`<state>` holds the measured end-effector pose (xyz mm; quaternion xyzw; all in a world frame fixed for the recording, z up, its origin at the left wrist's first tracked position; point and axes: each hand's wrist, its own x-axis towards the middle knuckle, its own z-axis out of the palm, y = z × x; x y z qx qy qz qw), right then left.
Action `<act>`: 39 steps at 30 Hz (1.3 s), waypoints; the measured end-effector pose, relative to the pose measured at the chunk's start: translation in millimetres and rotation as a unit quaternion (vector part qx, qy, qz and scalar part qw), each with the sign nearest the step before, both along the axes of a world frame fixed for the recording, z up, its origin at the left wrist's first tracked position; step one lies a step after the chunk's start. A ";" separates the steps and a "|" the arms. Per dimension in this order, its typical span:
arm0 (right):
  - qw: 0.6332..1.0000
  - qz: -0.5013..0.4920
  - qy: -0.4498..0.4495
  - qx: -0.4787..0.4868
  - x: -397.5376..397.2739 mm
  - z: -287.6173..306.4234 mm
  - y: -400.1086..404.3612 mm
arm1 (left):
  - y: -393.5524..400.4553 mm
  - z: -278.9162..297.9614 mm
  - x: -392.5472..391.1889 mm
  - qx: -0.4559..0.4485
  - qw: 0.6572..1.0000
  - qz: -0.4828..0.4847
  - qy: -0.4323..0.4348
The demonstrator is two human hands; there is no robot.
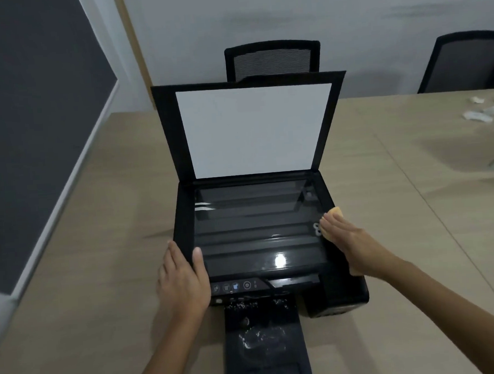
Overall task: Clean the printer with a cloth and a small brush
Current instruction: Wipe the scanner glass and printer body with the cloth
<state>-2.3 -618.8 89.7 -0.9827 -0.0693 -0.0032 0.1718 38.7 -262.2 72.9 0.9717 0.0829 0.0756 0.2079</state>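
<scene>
The table (386, 207) fills the lower half of the frame, and I have the printer (337, 295) squared up in the middle of it so both arms reach it evenly. Its lid (255, 130) stands raised toward the upper centre, white backing facing me, which leaves the scanner glass (251, 227) bare for wiping. The output tray (264, 344) juts toward the bottom edge and shows pale smears and specks; I judge it wants cleaning yet.

My left hand (183, 280), lower left of centre, clasps the printer's near left corner, thumb on top by the glass and fingers down the side, to keep the body from sliding as I rub. My right hand (348, 238), right of centre, lies flat with straight fingers pressing the cloth (336, 211) onto the right border of the glass; only a yellowish corner peeks out past my fingertips, the rest hidden under my palm. The small brush is nowhere in view.
</scene>
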 end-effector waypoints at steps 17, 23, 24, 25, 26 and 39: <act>0.992 0.000 -0.104 0.068 -38.5 -36.9 205.0 | 23.5 -3.6 3.5 -0.350 0.935 -0.046 0.023; 0.991 0.110 -0.056 0.042 -19.3 -18.0 273.3 | 46.4 13.9 -7.1 -0.631 0.772 0.066 0.046; 0.990 0.120 -0.034 0.072 -15.1 -8.5 286.8 | 54.0 13.2 -12.4 -0.641 0.762 0.087 0.032; 0.986 0.118 0.004 0.122 -13.1 4.6 298.7 | 62.9 12.9 -19.2 -0.650 0.752 0.107 0.022; 0.978 0.094 0.040 0.183 -13.2 17.8 308.1 | 70.8 12.9 -27.1 -0.662 0.740 0.118 0.012; 0.874 -0.020 0.182 0.450 -79.3 85.0 330.0 | 100.2 -32.3 -109.4 -0.897 0.423 0.111 0.069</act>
